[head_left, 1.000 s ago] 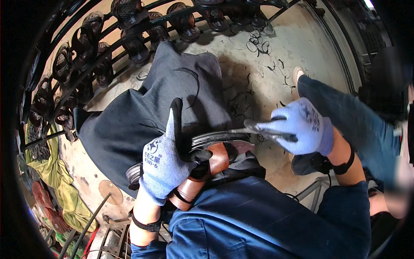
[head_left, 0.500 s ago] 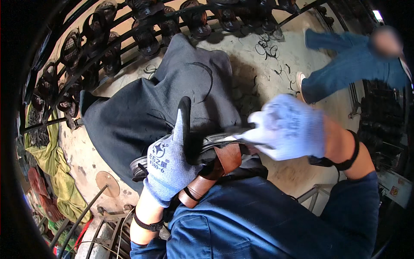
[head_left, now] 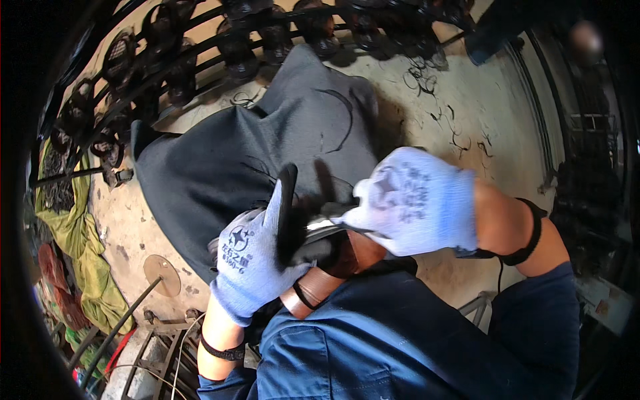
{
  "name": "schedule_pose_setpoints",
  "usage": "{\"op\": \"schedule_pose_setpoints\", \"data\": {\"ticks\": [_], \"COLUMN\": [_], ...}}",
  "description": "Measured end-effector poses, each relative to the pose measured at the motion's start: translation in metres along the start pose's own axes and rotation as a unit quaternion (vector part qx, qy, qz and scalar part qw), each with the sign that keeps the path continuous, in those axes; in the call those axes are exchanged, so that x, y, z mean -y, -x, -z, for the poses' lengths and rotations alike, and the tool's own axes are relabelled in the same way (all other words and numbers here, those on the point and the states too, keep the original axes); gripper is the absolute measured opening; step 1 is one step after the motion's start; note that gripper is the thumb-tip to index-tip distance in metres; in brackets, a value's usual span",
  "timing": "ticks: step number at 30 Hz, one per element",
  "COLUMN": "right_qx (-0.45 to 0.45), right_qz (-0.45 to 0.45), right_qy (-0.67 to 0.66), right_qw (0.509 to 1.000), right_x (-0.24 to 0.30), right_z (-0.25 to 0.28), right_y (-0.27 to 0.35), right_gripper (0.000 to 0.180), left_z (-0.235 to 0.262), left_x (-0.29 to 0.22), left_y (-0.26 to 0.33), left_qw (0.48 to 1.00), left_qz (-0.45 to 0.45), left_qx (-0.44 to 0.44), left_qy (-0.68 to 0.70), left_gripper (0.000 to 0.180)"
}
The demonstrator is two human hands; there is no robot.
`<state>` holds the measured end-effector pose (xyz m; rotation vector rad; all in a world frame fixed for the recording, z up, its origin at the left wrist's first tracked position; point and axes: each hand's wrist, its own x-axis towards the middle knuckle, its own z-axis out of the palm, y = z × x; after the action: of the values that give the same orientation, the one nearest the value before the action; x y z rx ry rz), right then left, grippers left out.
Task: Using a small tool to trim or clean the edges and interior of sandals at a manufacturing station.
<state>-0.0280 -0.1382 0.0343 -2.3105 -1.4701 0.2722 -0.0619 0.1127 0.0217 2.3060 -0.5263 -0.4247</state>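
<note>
My left hand (head_left: pixel 250 257), in a pale blue glove with dark palm and fingers, grips a dark shoe (head_left: pixel 215 248) above my lap. Its index finger points up, and much of the shoe is hidden under the hand. A slim metal-bladed tool (head_left: pixel 321 225) lies across the shoe, its blade close to the left fingers. My right hand (head_left: pixel 413 200), gloved alike and a little blurred, is closed on the tool's right end. Below the hands is a brown leather-like piece (head_left: pixel 313 292) with a black band around it. Dark grey cloth (head_left: pixel 267 147) spreads over my legs.
Racks of dark shoes (head_left: pixel 237 57) run along the top and left. Thin black strips (head_left: pixel 420 77) are scattered on the floor. Yellow-green cloth (head_left: pixel 90 267) lies at left near a round-footed metal stand (head_left: pixel 162 275). At top right, a person's dark sleeve or leg (head_left: pixel 497 33) shows.
My right hand has moved left, toward my left hand, bringing the metal tool along. The left hand keeps its hold. The person at right has moved toward the top edge.
</note>
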Motion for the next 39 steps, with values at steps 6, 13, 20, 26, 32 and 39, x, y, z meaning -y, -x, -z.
{"op": "schedule_pose_setpoints", "data": {"ticks": [6,13,20,26,32,39], "right_qx": [0.072,0.209,0.159,0.101,-0.224,-0.16], "right_qz": [-0.029,-0.022,0.012,-0.068,-0.115,-0.209], "right_qy": [0.036,-0.065,-0.02,-0.01,-0.081,-0.061], "right_qw": [0.996,0.976,0.987,0.993,0.965,0.963], "right_x": [0.005,0.007,0.019,0.049,0.047,0.028], "right_z": [0.05,0.034,0.002,-0.008,-0.017,-0.059], "right_y": [0.005,-0.05,-0.066,-0.088,-0.095,-0.077], "right_gripper": [0.014,0.016,0.032,0.044,0.034,0.038], "left_z": [0.039,0.026,0.018,0.02,0.129,0.049], "left_x": [0.047,0.068,0.073,0.072,0.056,0.127], "left_y": [0.044,0.07,0.07,0.073,0.015,0.008], "left_qw": [0.999,0.998,0.994,0.981,0.951,0.849], "left_qz": [-0.045,0.023,0.031,0.067,-0.035,0.075], "left_qx": [0.02,-0.02,-0.096,-0.171,-0.183,-0.276], "left_qy": [-0.021,-0.063,-0.05,0.066,0.246,0.444], "left_gripper": [0.08,0.072,0.065,0.069,0.075,0.05]}}
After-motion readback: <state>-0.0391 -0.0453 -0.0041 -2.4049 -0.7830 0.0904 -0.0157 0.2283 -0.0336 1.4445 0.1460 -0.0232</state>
